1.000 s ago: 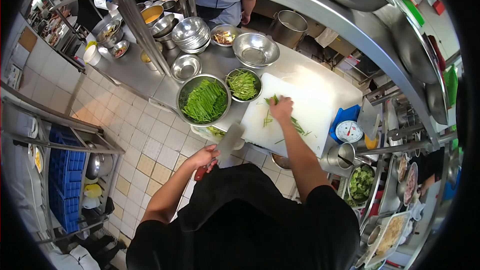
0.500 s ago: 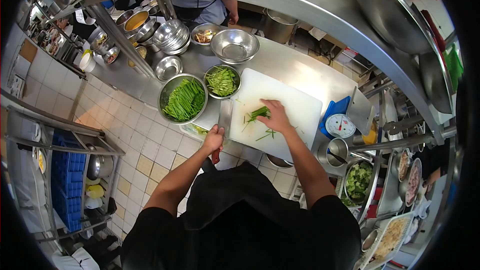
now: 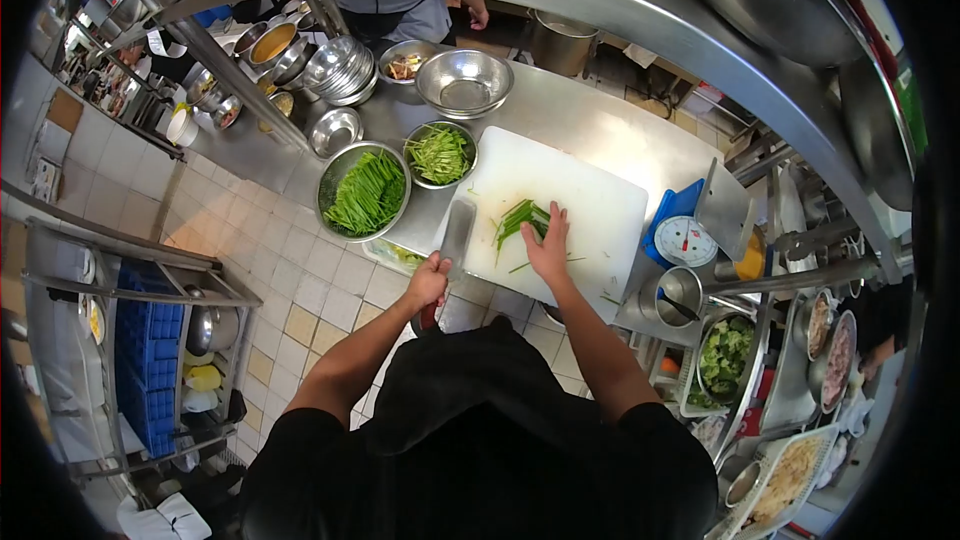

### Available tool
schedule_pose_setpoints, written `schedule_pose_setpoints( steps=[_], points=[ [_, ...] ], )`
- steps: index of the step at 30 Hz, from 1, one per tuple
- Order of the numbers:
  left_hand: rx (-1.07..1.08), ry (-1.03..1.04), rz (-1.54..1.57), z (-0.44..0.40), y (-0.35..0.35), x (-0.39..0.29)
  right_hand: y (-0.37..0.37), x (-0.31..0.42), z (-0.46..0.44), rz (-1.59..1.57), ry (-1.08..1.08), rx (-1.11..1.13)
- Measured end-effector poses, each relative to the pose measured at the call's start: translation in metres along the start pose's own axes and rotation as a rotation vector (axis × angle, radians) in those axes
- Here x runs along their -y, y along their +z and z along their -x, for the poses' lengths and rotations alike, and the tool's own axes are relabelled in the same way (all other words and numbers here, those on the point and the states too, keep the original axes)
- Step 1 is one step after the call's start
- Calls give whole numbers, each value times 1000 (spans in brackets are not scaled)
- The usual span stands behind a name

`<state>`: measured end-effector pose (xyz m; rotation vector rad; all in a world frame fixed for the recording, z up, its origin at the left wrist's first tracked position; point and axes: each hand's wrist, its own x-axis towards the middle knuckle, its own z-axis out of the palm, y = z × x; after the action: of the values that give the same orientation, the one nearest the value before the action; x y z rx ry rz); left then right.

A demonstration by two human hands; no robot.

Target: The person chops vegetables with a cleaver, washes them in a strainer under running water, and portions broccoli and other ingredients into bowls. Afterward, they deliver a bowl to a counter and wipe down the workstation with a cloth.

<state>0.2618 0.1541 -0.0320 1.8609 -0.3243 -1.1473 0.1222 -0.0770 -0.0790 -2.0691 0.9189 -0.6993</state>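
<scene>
In my left hand (image 3: pixel 430 281) is a cleaver, its broad blade (image 3: pixel 458 228) upright at the left edge of the white cutting board (image 3: pixel 600 205). My right hand (image 3: pixel 547 249) rests on the board with fingers stretched out and apart, touching the right side of a small pile of cut green stalks (image 3: pixel 517 224). A few loose green pieces lie around the pile. Left of the board stand a colander of long green stalks (image 3: pixel 366 194) and a smaller bowl of paler cut stalks (image 3: pixel 440 153).
A steel bowl (image 3: pixel 465 83) stands behind the board. To the right are a blue scale (image 3: pixel 685 238), a metal pot (image 3: pixel 680 292) and a bowl of leafy greens (image 3: pixel 727 358). A steel shelf (image 3: pixel 560 5) arches overhead. Another person's hand (image 3: pixel 478 14) shows across the counter.
My right hand has shifted slightly down and left, and its fingers have spread. The cut stalks under it lie looser and wider. The cleaver stays in my left hand.
</scene>
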Motion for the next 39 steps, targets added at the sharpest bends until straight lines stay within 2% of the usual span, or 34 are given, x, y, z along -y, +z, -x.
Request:
schedule_pose_setpoints(
  steps=[4,6,8,11,14,16,20,23,28,34,35,38,39],
  points=[
    [-111,7,-38,-7,34,1,27,30,-5,85,34,-47],
    [-87,22,-106,-12,54,1,34,36,-2,118,-6,-63],
    [-84,142,-262,-27,76,15,36,36,-1,107,-30,-84],
    [27,241,-290,-26,106,3,32,32,2,3,-5,-127],
    [174,129,-124,-2,105,-38,26,30,1,-166,70,-196],
    [218,142,-137,1,99,-41,21,37,5,-142,23,-250],
    [174,196,-66,22,69,-57,23,91,-3,-181,-67,-272],
    [104,164,-23,44,22,-73,47,143,-13,-179,-146,-195],
    [-73,154,106,72,-69,-76,120,232,-18,-234,-296,-35],
    [-304,56,79,82,-156,-56,219,283,-21,-320,-256,186],
    [-338,48,57,81,-169,-45,240,278,-25,-306,-267,237],
    [-439,8,148,94,-195,-32,268,270,-37,116,-406,274],
    [-430,39,199,98,-202,-28,269,272,-41,63,-415,284]
  ],
)
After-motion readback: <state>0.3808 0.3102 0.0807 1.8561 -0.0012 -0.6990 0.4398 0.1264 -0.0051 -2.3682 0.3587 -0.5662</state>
